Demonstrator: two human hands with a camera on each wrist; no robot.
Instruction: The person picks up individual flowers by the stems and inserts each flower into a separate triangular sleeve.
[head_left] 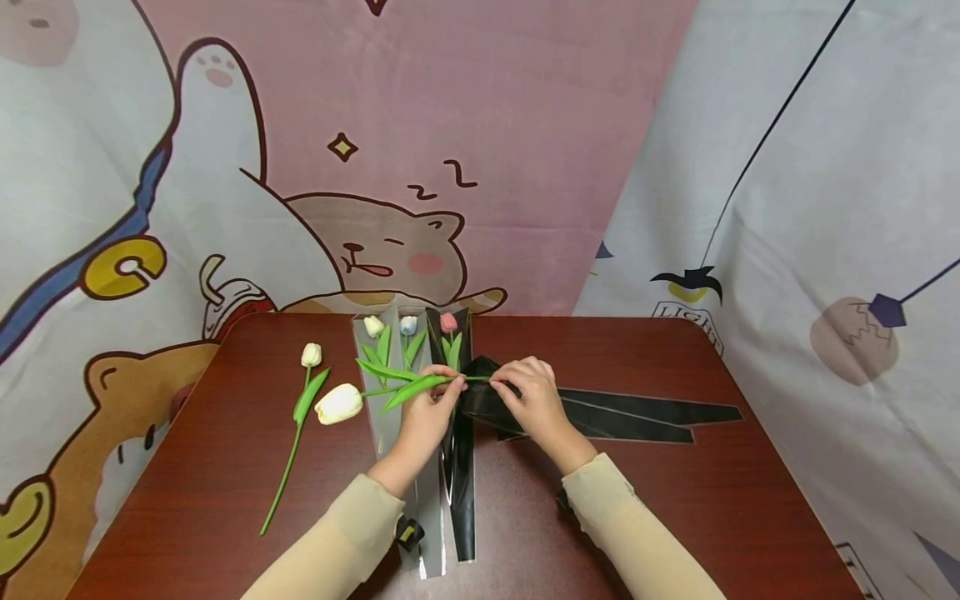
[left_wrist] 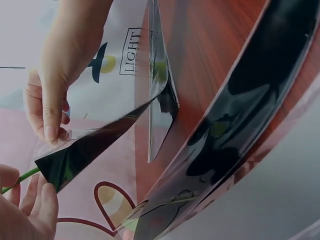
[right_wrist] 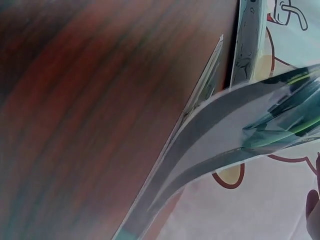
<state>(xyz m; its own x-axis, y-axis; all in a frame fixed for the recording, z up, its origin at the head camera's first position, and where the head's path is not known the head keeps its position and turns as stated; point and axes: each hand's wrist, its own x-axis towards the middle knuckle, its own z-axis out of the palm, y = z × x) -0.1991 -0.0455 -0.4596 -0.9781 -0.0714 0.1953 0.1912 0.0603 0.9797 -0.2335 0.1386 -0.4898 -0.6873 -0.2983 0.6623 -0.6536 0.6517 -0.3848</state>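
Note:
My left hand [head_left: 429,417] pinches the green stem of a white tulip [head_left: 339,404], which points left with its leaves [head_left: 416,390] spread. The stem runs rightward into the mouth of a black-and-clear flower sleeve [head_left: 487,400]. Thumb and fingers of my right hand [head_left: 534,400] pinch the sleeve's edge near that mouth. From the left wrist view, the stem [left_wrist: 27,176] enters beside the left hand [left_wrist: 30,210], while the right hand [left_wrist: 55,100] grips the film above. The right wrist view has a long bent sleeve [right_wrist: 210,120] crossing it.
Three sleeved tulips lie side by side under my left forearm: a white bloom [head_left: 373,327], a blue bloom [head_left: 408,325] and a pink bloom [head_left: 448,322]. Another white tulip [head_left: 311,356] lies unwrapped at the left. Black sleeve strips [head_left: 637,417] stretch right across the brown table [head_left: 720,500].

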